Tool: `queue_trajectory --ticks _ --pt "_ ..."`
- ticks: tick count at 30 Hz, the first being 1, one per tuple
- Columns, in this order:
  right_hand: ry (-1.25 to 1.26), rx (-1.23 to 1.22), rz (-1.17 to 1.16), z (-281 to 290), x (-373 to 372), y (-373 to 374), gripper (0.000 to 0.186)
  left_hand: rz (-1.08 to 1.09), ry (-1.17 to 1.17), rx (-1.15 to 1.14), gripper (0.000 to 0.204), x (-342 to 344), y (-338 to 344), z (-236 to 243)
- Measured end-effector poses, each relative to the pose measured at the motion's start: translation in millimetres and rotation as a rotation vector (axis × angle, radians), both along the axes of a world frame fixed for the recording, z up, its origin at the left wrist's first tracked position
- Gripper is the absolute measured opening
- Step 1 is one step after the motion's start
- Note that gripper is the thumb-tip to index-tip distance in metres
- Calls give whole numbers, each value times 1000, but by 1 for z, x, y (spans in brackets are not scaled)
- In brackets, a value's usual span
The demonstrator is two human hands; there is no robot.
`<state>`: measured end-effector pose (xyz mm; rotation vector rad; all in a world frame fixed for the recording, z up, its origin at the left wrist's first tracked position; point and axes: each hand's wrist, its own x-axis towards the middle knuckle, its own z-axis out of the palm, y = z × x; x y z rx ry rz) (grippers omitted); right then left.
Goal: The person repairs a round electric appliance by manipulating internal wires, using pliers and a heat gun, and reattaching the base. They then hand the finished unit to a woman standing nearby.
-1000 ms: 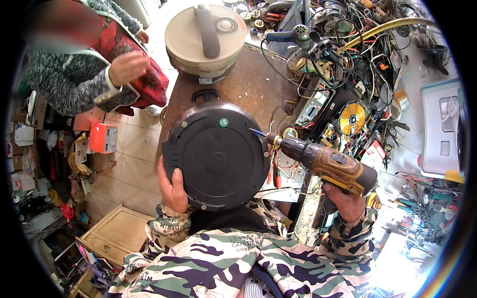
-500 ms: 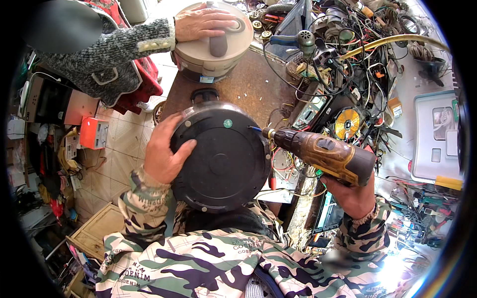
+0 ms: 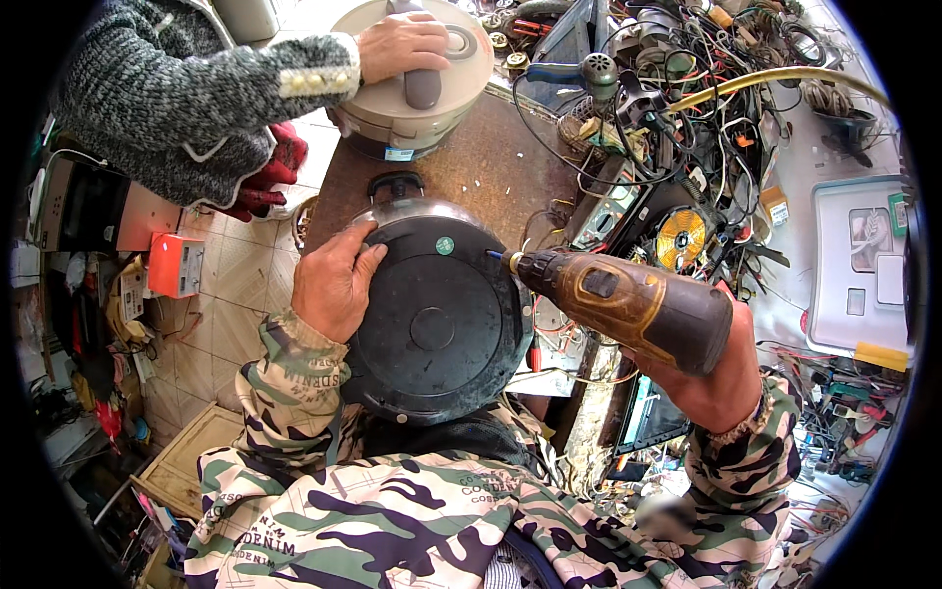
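An upturned round electric pot (image 3: 432,368) with a black underside, a green sticker and a side handle leans against my lap and the table edge. My left hand (image 3: 337,282) grips its upper-left rim, thumb on the black base. In my right hand (image 3: 724,385) is a cordless drill (image 3: 628,302), brown and dark, its grip mostly hidden under its body. The blue-tipped bit (image 3: 496,254) points at the upper-right edge of the base; whether it touches a screw is too small to tell.
Beyond the pot, a beige lidded cooker (image 3: 412,108) stands on the brown table (image 3: 491,147), another person's hand (image 3: 404,46) on its lid handle. Tangled cables and parts (image 3: 677,128) crowd the right side. A red-orange box (image 3: 177,264) is at left, above a wooden drawer (image 3: 191,456).
The drill has shifted slightly left and turned, with its rear end lower. My left hand's fingers have drawn closer along the rim. The other person's sleeve has moved right.
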<state>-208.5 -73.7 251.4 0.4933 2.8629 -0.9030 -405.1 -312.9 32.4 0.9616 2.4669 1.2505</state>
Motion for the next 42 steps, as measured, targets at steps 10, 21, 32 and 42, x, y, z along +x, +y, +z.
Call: queue_trajectory --ticks 10,21,32,42 --pt "-120 -8 187 10 -30 7 49 17 69 46 28 2 -2 -6" --pt "-330 -138 222 10 -47 22 41 37 116 -13 29 3 1 -8" --pt "-274 -210 119 4 -51 25 45 34 125 -44 29 3 1 -7" --pt "-256 -152 158 1 -47 24 44 17 111 -62 30 2 2 -7"
